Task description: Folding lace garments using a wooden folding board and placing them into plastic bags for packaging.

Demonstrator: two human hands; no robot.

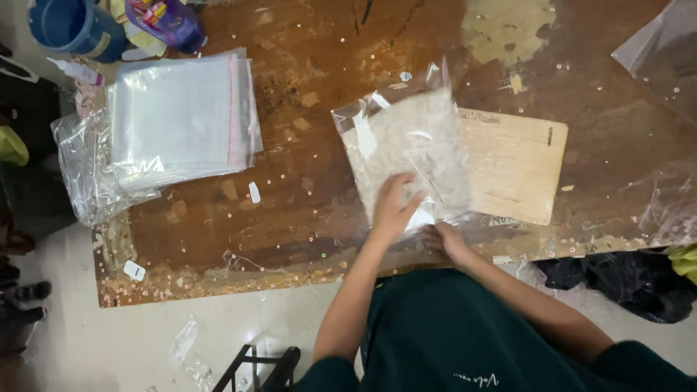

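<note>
A clear bag [406, 145] of pale, speckled material lies tilted and glossy, its right edge overlapping the wooden board [515, 163]. The left hand [396, 207] presses flat on its lower part, fingers spread and unclenched. The right hand [444, 239] pinches the bag's bottom edge, just below the board's near-left corner.

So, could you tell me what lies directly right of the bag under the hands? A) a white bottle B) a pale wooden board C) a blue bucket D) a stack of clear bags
B: the board lies against the right side of the bag that the left hand presses and the right hand touches at its near edge.
</note>
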